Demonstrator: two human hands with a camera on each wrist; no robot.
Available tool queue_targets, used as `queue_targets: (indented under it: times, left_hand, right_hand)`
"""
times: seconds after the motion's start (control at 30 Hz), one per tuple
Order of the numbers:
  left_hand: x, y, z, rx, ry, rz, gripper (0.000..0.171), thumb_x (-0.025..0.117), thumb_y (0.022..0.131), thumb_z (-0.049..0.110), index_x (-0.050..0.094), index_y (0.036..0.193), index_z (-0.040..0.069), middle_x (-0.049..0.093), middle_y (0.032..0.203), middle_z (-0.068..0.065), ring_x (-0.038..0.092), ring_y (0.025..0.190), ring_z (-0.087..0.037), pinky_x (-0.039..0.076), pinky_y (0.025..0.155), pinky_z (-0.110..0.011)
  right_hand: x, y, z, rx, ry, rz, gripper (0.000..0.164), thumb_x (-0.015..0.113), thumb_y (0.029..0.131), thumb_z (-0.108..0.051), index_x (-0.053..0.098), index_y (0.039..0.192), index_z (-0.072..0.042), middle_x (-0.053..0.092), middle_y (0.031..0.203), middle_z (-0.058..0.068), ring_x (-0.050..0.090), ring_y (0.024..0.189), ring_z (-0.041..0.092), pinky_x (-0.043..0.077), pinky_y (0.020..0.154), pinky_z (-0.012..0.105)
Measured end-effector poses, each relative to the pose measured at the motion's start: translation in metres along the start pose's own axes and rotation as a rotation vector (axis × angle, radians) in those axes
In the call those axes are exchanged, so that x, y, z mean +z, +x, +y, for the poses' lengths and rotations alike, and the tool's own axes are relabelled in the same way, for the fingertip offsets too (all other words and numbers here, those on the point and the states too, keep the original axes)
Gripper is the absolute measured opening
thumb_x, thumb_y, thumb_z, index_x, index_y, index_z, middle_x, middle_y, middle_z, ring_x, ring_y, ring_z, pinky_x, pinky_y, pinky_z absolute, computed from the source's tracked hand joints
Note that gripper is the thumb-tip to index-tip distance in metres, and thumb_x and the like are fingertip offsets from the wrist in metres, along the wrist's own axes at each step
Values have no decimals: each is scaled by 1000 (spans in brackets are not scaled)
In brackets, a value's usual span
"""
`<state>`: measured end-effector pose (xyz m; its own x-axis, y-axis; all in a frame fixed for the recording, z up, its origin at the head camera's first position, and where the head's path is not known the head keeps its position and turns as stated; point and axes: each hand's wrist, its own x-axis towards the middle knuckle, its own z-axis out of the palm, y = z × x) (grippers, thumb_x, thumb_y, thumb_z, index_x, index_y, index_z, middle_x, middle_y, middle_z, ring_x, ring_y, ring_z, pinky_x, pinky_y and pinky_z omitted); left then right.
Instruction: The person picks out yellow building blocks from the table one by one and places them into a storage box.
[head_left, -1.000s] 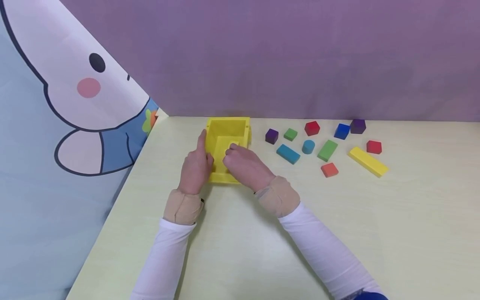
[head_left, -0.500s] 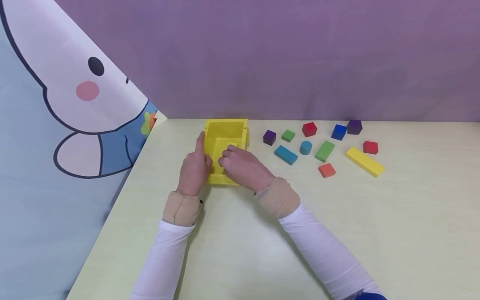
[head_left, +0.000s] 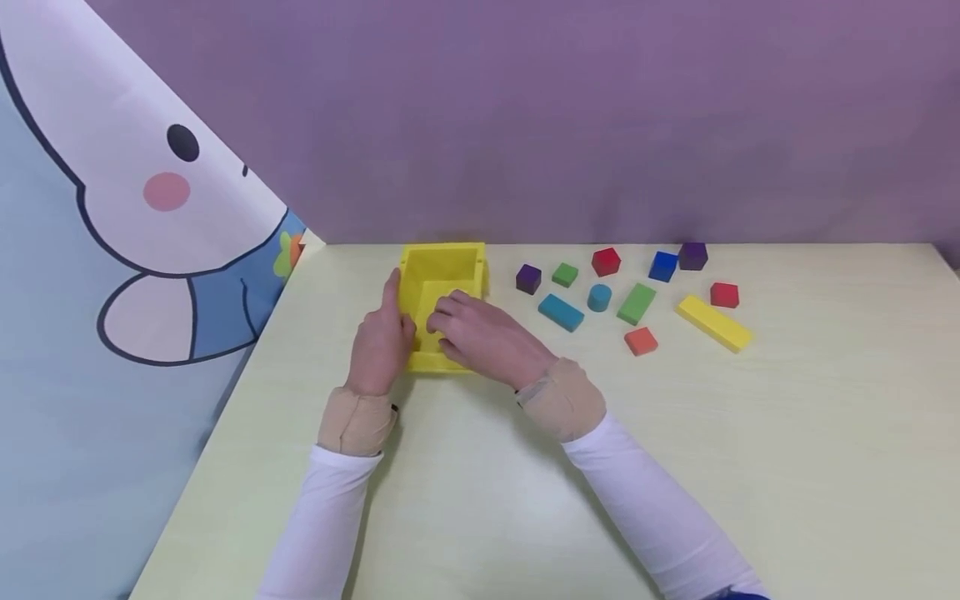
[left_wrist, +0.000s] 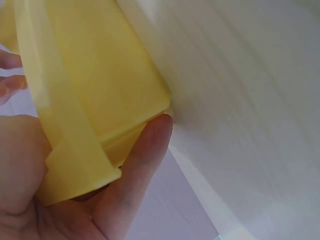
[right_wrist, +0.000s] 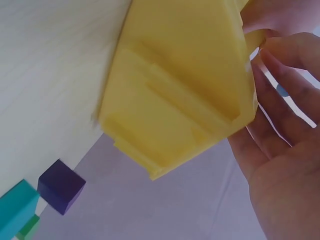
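A yellow open-topped plastic box [head_left: 444, 265] stands at the back of the table, left of the blocks. My left hand [head_left: 378, 346] grips its left side, thumb at the rim and index finger along the outer wall. In the left wrist view a finger [left_wrist: 145, 165] lies against the box's corner. Over the front right part of the box is my right hand [head_left: 491, 337], its fingers loosely bent above the inside. Nothing shows between those fingers in the right wrist view, where the box wall [right_wrist: 165, 90] hides part of the space below them.
Right of the box lie scattered blocks: a purple cube [head_left: 528, 279], a teal block [head_left: 561, 312], a blue cylinder [head_left: 599, 297], a green block [head_left: 637, 304], an orange block [head_left: 641, 341], a long yellow block [head_left: 714, 323] and others. A purple backdrop [head_left: 525, 125] rises behind the table.
My right hand's fingers have loosened and its thumb now shows apart from them. A pale yellow edge seen earlier beside the fingertips is out of sight. My left hand keeps its grip.
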<state>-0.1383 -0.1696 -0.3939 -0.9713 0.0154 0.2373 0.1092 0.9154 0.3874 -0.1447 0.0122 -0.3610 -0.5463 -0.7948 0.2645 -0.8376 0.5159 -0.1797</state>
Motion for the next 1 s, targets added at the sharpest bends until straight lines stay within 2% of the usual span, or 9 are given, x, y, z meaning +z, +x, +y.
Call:
queue_targets:
  times: [0.13,0.37,0.67,1.0]
  left_hand:
    - [-1,0,0,-8,-8,6,63,46,88,10,20,145,10,44,56,-8,39,42,-23,34,43,-34]
    - [-1,-2,-1,-24,-20,-26,63,44,89,11,17,147,11,44,55,-8,39,42,-22,34,43,-34]
    - [0,-3,-2,-10,-29,-12,64,44,87,10,18,146,11,44,55,-8,39,43,-22,33,42,-35]
    - [2,-1,-3,-13,-30,-9,65,43,87,10,18,146,11,42,54,-8,38,43,-22,32,42,-35]
  right_hand:
    - [-2,-5,2,-1,-26,37,26,58,86,-17,62,111,-9,56,110,3,48,100,17,37,90,21]
    - [-8,-15,4,1,-22,90,29,59,85,-17,59,114,-9,52,115,3,46,106,16,34,93,19]
    - [-20,-32,10,58,-27,84,34,60,84,-17,56,117,-8,51,115,3,44,108,17,35,95,22]
    - [-26,-58,29,106,-6,82,38,59,86,-19,52,121,-7,50,117,5,44,112,18,36,96,26]
